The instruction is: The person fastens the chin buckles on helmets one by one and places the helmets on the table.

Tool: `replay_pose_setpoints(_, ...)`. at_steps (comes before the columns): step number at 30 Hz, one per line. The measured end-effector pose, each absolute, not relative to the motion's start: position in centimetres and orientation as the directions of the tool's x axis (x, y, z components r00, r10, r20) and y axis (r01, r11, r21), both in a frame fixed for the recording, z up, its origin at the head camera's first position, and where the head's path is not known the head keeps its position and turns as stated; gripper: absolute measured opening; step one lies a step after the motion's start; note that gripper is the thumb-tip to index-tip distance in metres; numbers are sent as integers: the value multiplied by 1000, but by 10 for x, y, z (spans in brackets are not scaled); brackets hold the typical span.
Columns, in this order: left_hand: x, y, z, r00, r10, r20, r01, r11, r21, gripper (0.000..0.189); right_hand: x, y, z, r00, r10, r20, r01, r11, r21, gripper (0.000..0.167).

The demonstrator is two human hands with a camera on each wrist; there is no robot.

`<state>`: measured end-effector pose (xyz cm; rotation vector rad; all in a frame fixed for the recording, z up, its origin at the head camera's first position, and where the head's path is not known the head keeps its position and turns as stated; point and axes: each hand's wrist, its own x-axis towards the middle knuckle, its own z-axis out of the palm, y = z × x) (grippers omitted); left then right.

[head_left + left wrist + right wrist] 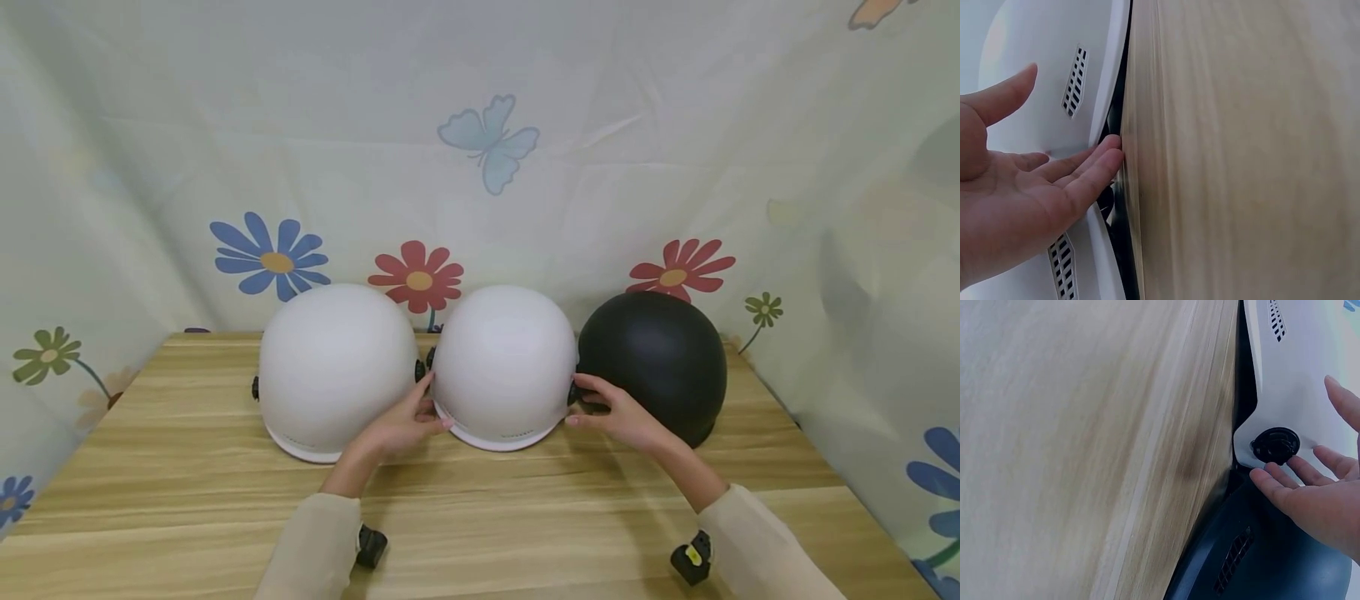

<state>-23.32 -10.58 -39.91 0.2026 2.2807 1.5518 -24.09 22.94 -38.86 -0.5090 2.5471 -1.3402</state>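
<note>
Three helmets sit in a row: a white helmet [337, 367] on the left, a white helmet [504, 367] in the middle and a black helmet [660, 358] on the right. My left hand [399, 427] is at the left side of the middle helmet, fingers reaching into the gap between the two white ones, thumb near its front rim. On its other side my right hand [618, 415] has its fingertips by the black round knob [1276, 445], in front of the black helmet. Both hands have extended fingers; firm contact is hard to tell.
The helmets stand towards the back of a wood-grain table [487, 525]. Behind them hangs a pale curtain [315, 150] printed with flowers and a butterfly. Black wrist devices, one [371, 547] on the left and one [692, 560] on the right, stick out from the sleeves.
</note>
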Motion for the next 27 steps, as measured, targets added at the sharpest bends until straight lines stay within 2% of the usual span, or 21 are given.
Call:
replay_pose_setpoints(11,-234,-111,-402,-905,351,-239,-105,360,927,93,-238,230,-388,-919,-393,-20,-220,555,-802,75)
replay_pose_setpoints(27,-225,-115,-393,-907,367,-207,-92,307,947,78,-237,233,-390,-916,-401,-35,-200,528,-825,75)
